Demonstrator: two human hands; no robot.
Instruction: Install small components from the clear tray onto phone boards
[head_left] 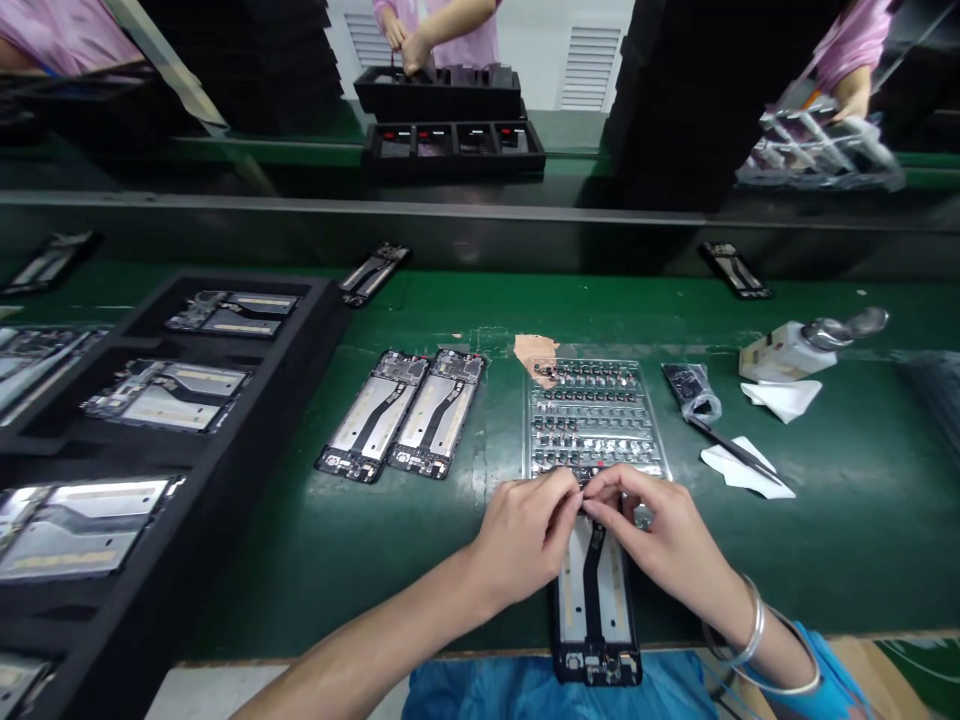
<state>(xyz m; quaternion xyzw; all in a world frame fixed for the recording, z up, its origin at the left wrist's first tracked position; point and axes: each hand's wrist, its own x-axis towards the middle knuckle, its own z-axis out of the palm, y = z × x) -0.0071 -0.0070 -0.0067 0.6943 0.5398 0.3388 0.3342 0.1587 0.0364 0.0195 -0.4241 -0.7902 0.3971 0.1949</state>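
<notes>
The fingers (564, 488) of both hands come together in a tight pinch on a small dark part (583, 503), too small to make out, just above the far end of a phone frame (592, 590). The frame lies flat on the green worktop (825, 540), its long axis running straight away from the person, with its near end jutting past the worktop's near edge. The left hand (525, 532) comes in from the lower left and the right hand (652, 530) from the lower right, both wrists raised and a metal bangle (752, 630) on the right wrist.

Just beyond the fingers sits a clear tray of small dark parts (596, 420). To its left lie two more phone frames (405, 413), side by side, and further left is a black foam tray holding more frames (165, 395). To the right are tweezers (735, 450) on a white wipe (742, 470), a small plastic bag of dark parts (691, 392) and a white bottle (787, 350). Across the worktop, a co-worker's hands (405, 35) reach into a black tray (439, 95).
</notes>
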